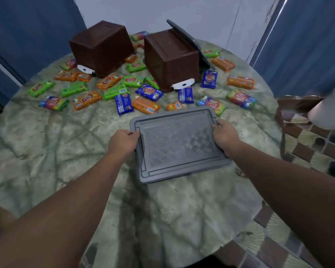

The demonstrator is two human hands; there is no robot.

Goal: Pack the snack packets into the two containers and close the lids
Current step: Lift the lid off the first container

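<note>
A grey lid (179, 144) lies flat near the middle of the round surface (46, 151), its patterned face up. The left hand (123, 142) grips its 9 o'clock edge, the right hand (225, 135) its 3 o'clock edge; on both, the fingers are curled over the rim, their tips hidden beneath it. Toward 12 o'clock stand two brown containers, the left container (103, 48) and the right container (171, 59), both apparently upside down, so their openings are out of sight. A second lid (193, 44) leans behind the right one, mostly hidden. Snack packets (86, 99) in orange, green, blue and rainbow wrappers lie scattered around and between the containers; several are partly tucked under them. Print on the wrappers is too blurred to read.
</note>
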